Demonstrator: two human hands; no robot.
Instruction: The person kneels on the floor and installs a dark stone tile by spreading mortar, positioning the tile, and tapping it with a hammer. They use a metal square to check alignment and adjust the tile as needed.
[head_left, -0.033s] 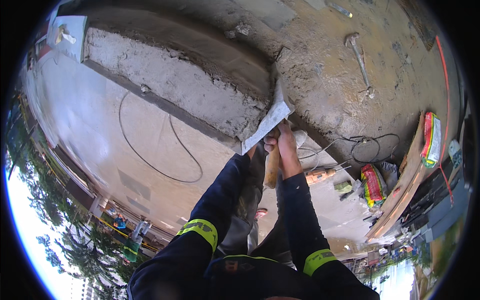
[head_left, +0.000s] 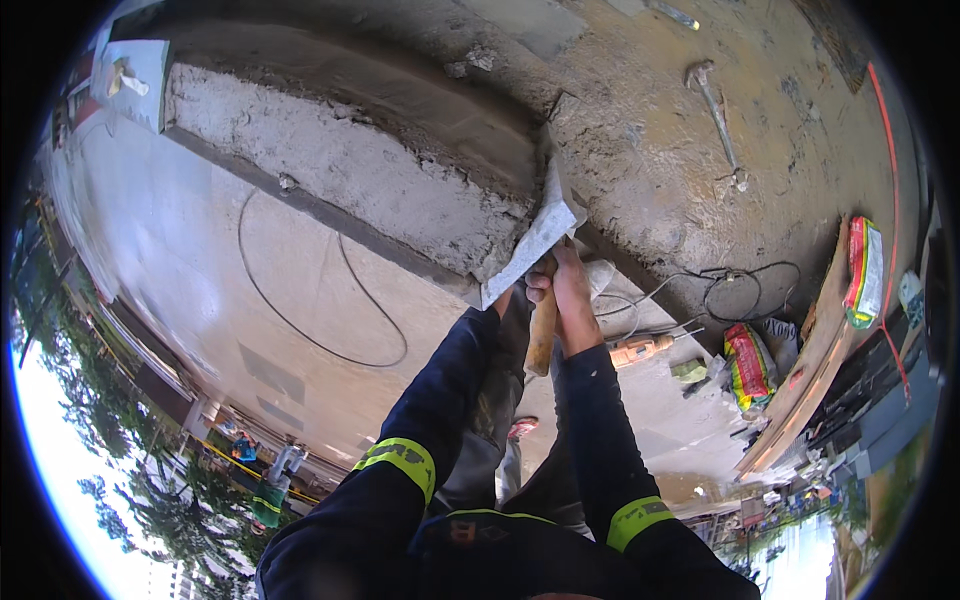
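Observation:
A pale grey stone slab [head_left: 535, 243] stands on edge across the near end of a raised block with rough mortar [head_left: 340, 150] on top. My left hand [head_left: 503, 301] is at the slab's lower left corner; only a bit of it shows below the edge, and its fingers are hidden. Just under the slab's right part, my right hand [head_left: 568, 287] is closed round a wooden-handled tool [head_left: 541, 335], its handle pointing down toward me. A whitish rounded piece [head_left: 600, 277] shows beside the right wrist; whether it belongs to the tool I cannot tell.
A hammer [head_left: 717, 122] lies on the wet concrete at upper right. Beside my right forearm are an orange power drill [head_left: 640, 349], a black cable [head_left: 735, 285] and a red-yellow bag [head_left: 747, 367]. Another cable [head_left: 300, 340] loops across the left floor. Two people [head_left: 268, 500] stand far left.

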